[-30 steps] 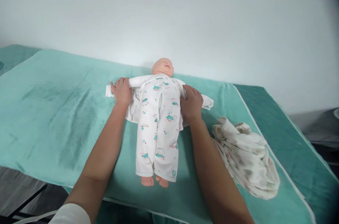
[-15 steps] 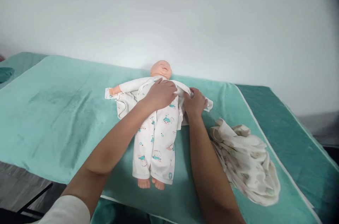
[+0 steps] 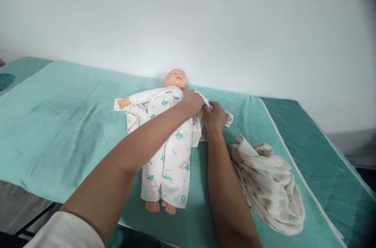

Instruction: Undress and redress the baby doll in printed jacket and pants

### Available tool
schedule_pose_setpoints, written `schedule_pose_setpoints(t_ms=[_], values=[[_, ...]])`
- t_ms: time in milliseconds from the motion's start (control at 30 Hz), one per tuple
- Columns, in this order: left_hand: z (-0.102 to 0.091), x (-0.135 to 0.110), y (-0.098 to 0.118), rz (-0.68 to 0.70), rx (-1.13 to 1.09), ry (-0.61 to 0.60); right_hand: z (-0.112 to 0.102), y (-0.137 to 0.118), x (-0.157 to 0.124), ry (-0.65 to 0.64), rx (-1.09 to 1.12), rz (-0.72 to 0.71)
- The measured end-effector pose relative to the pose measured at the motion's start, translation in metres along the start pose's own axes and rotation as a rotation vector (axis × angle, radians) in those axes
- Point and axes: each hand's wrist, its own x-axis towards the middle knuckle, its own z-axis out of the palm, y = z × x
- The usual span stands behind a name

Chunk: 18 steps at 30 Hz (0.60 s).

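A baby doll [image 3: 175, 78] lies on its back, feet toward me, in white clothes [image 3: 176, 154] printed with small teal figures. One doll arm [image 3: 143, 96] is stretched out to the left over an opened white garment [image 3: 136, 119]. My left hand [image 3: 192, 101] reaches across the doll's chest to its shoulder on the right side, fingers closed on the white clothing there, the tips partly hidden. My right hand [image 3: 215, 117] is closed at the doll's arm on that side, thumb and fingers pinching the white cloth beside my left hand.
A crumpled white patterned cloth [image 3: 268, 185] lies to the right of the doll. Light green sheeting [image 3: 58, 123] covers the table, with a darker green cover [image 3: 320, 154] at the right. A white wall [image 3: 188, 21] stands close behind the doll's head.
My left hand has moved right from the doll's chest to its shoulder, and its fingers have closed near my right hand. The view has shifted slightly.
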Motion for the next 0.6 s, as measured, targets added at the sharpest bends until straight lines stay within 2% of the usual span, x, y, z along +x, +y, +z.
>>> schedule_pose_setpoints(t_ms=[200,367,500,600], values=[[0.003,0.003,-0.009,-0.007,0.033,-0.026,-0.001,-0.005,-0.004,-0.019,-0.03,0.002],[0.0,0.009,-0.006,0.099,0.046,-0.103,-0.002,0.0,0.0,-0.023,-0.035,-0.028],[-0.008,0.003,-0.014,0.136,0.106,-0.039,-0.006,0.012,0.008,-0.012,0.034,-0.083],[-0.019,-0.008,-0.024,0.132,0.139,0.036,-0.009,0.018,0.011,0.004,0.093,-0.059]])
